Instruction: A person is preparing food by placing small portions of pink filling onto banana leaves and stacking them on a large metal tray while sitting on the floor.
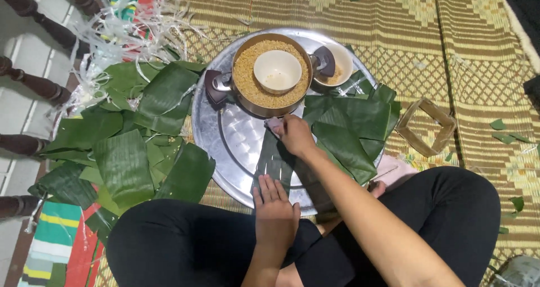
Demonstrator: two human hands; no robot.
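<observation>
Banana leaf strip point(274, 157) lies flat on the round metal tray point(225, 146), just near of the pot of grain point(247, 79). It's light, limp and tears along the ribs. My left hand point(274, 211) presses its near end, palm flat; my right hand point(293, 134) pinches a small cloth point(273, 124) on its far end.

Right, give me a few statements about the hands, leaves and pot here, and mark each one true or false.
1. The left hand lies flat on the near end of a banana leaf strip. True.
2. The right hand holds the white bowl. False: it presses a small cloth on the strip's far end.
3. The pot stands on the round metal tray. True.
4. The wooden square frame sits inside the pot. False: it lies on the woven mat, right of the tray.
</observation>
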